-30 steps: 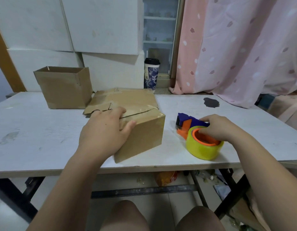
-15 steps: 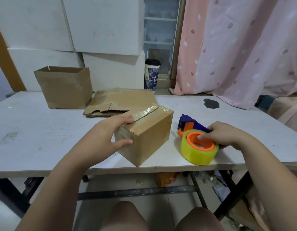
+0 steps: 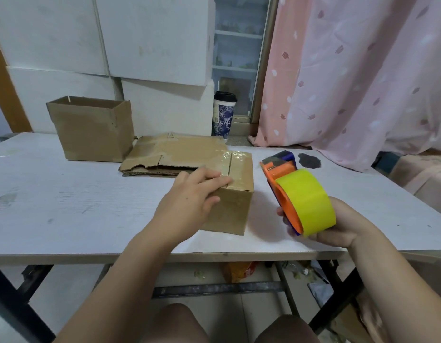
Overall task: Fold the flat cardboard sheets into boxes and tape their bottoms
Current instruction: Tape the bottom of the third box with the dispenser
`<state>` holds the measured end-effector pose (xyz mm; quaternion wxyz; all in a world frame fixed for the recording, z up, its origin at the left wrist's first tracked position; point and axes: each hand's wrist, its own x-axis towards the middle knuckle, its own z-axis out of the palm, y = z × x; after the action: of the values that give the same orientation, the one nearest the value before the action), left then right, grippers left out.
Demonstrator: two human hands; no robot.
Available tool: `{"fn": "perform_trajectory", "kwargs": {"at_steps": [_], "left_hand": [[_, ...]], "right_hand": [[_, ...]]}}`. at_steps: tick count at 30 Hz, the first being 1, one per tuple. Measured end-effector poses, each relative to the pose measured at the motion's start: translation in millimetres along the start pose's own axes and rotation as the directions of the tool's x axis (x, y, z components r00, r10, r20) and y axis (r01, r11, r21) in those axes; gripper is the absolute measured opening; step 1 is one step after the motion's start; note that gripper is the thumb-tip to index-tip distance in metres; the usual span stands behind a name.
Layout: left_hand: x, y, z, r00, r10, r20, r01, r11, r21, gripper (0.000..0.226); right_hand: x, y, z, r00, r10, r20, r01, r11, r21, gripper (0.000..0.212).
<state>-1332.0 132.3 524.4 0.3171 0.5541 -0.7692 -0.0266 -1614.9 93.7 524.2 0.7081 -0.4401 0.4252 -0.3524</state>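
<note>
In the upper left of the frame an open box (image 3: 90,129) stands upright on the white table (image 3: 66,206). Just to its right lies a stack of flat cardboard sheets (image 3: 175,154), and behind those, past the table's far edge, is a lidded paper cup (image 3: 223,115).

Near the middle, the folded box (image 3: 231,201) sits on the table with its taped seam facing up and glossy tape running along it. The left hand (image 3: 189,201) holds this box at its near-left top edge. The fingers lie over the top, close to the seam, and the thumb presses against the front face.

To the right of the box and apart from it, the right hand (image 3: 338,224) grips the tape dispenser (image 3: 301,196) from below, with its fingers curled round the handle. The dispenser is held clear of the table, its yellow roll towards the viewer and its orange and blue head pointing away. A pink curtain (image 3: 362,70) fills the upper right.
</note>
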Motion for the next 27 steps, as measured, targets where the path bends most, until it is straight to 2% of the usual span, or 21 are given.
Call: {"fn": "perform_trajectory", "kwargs": {"at_steps": [4, 7, 9, 13, 15, 18, 21, 23, 25, 27], "left_hand": [[10, 8, 9, 0.999, -0.031, -0.021, 0.032, 0.998, 0.059, 0.041], [18, 11, 15, 0.999, -0.049, -0.01, 0.049, 0.999, 0.024, 0.041], [21, 10, 15, 0.998, -0.056, 0.012, 0.056, 0.998, -0.005, 0.041], [24, 9, 13, 0.999, -0.04, 0.027, 0.041, 0.998, -0.05, 0.036], [25, 9, 13, 0.999, -0.044, 0.011, 0.045, 0.99, -0.134, 0.034], [25, 7, 11, 0.999, -0.045, 0.003, 0.044, 0.968, -0.249, 0.035], [24, 8, 6, 0.992, -0.117, 0.036, 0.121, 0.901, -0.417, 0.025], [25, 6, 2, 0.987, -0.149, 0.057, 0.156, 0.836, -0.527, 0.027], [27, 6, -5, 0.985, -0.159, 0.073, 0.17, 0.769, -0.616, 0.034], [30, 11, -11, 0.977, -0.202, 0.062, 0.186, 0.686, -0.703, 0.035]], "right_hand": [[-6, -9, 10, 0.999, -0.037, 0.034, 0.034, 0.995, 0.091, 0.04], [-7, -18, 17, 0.997, -0.076, 0.028, 0.073, 0.992, 0.108, 0.055], [-6, -24, 22, 0.992, -0.124, 0.032, 0.12, 0.988, 0.099, 0.049], [0, -42, 34, 0.97, -0.236, -0.063, 0.234, 0.972, -0.038, 0.047], [4, -51, 42, 0.947, -0.293, -0.128, 0.278, 0.953, -0.124, 0.041], [10, -64, 50, 0.906, -0.395, -0.152, 0.352, 0.903, -0.248, 0.045], [11, -78, 57, 0.866, -0.485, -0.123, 0.419, 0.838, -0.35, 0.049], [14, -88, 60, 0.835, -0.537, -0.118, 0.45, 0.791, -0.414, 0.047], [19, -94, 64, 0.792, -0.597, -0.127, 0.48, 0.738, -0.474, 0.034], [25, -95, 70, 0.738, -0.668, -0.095, 0.508, 0.643, -0.573, 0.02]]}}
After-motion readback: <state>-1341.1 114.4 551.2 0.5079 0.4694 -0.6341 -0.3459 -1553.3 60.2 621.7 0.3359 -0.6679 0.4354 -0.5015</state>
